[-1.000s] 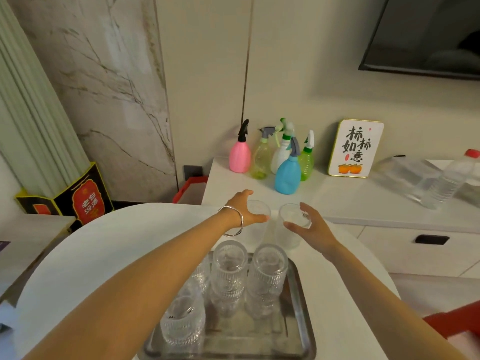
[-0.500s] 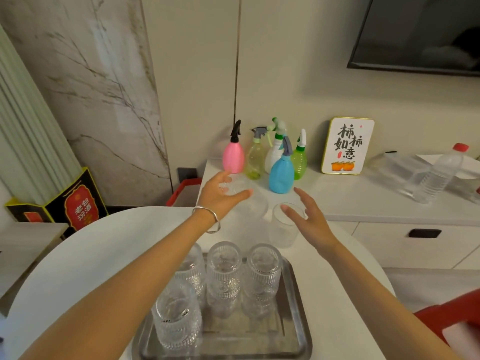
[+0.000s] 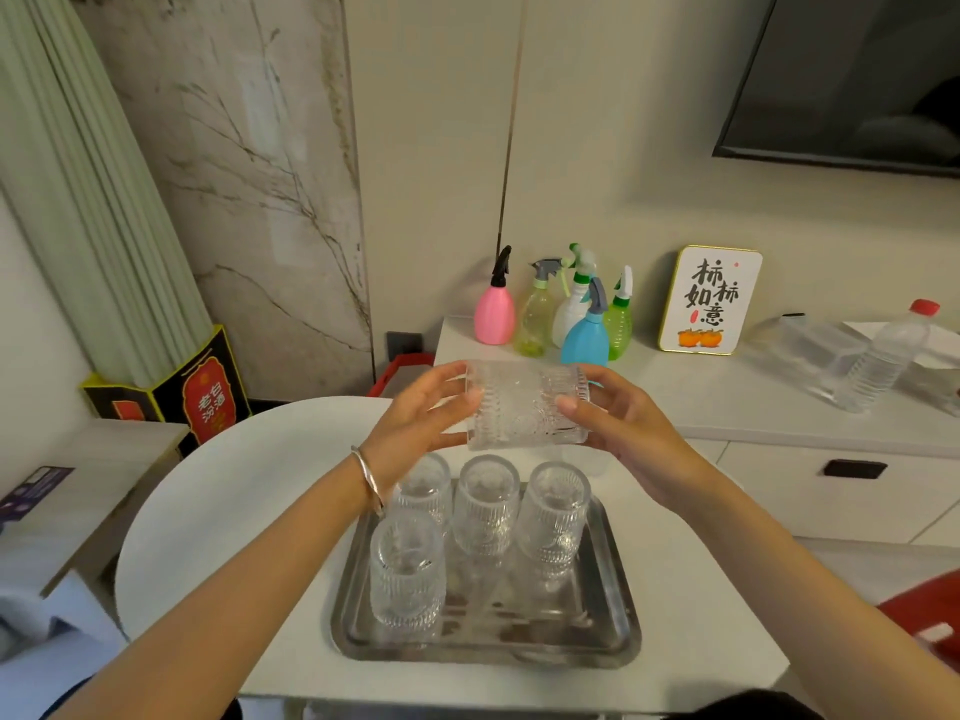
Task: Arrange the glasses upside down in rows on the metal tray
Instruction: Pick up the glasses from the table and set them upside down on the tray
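**Two hands, one bumpy glass**

The glass (image 3: 527, 405) in the air is clear and thick, with little lines and bumps pressed all over it. It is shaped like a short round tube, and it lies on its side.

The left hand (image 3: 415, 423) is curled part way, with the thumb and fingers on the left end of the glass. The right hand (image 3: 621, 433) is curled the same way on the right end. So both hands hold this one glass between them — one hand at each end. A shiny silver bracelet (image 3: 368, 480) goes round the left wrist.

Right below the hands sits the metal tray (image 3: 613, 605). It is flat, shiny and gray, with round corners and a low rim. Four more bumpy glasses (image 3: 485, 504) stand on it upside down — three in a row just under the hands, and one closer to the person, below the left wrist. The held glass hangs above that row and does not touch it.

The tray rests on a smooth white table (image 3: 234, 485).
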Available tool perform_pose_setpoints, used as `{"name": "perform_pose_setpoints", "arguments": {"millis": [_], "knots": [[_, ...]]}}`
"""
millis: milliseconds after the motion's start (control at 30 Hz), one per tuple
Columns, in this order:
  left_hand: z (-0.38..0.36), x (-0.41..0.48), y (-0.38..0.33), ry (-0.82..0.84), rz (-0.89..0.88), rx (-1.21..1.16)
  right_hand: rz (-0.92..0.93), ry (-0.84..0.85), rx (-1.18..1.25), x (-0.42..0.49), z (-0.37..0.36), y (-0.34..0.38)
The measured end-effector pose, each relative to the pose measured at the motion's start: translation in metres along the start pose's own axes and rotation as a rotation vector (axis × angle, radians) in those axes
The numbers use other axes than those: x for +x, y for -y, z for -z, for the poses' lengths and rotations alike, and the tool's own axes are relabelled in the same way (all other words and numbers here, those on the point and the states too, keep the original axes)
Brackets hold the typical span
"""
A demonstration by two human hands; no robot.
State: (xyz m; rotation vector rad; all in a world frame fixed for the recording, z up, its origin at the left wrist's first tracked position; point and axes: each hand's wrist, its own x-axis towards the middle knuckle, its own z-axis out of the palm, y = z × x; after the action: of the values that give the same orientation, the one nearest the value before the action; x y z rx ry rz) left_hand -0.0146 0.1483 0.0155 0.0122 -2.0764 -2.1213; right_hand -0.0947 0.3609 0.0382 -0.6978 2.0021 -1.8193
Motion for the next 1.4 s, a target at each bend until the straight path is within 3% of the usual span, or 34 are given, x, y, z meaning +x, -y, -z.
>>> {"name": "perform_pose_setpoints", "arguments": {"millis": [133,300,400,700,1400], "knots": [[0.011,-0.02,0.023,0.022,-0.008,0.271,0.077,0.061,-0.153,-0.017,0.006,0.005],[0.023,-0.035,0.071,0.102,-0.044,0.932,0.039,0.183,-0.405,-0.031,0.0,-0.002],[0.024,-0.04,0.088,0.131,-0.049,1.111,0.052,0.222,-0.512,-0.035,-0.01,-0.012],[0.025,-0.044,0.092,0.123,0.005,1.045,0.027,0.277,-0.771,-0.04,-0.039,-0.061],[0.024,-0.04,0.087,0.097,0.014,0.976,0.079,0.265,-0.804,-0.039,-0.065,-0.083]]}}
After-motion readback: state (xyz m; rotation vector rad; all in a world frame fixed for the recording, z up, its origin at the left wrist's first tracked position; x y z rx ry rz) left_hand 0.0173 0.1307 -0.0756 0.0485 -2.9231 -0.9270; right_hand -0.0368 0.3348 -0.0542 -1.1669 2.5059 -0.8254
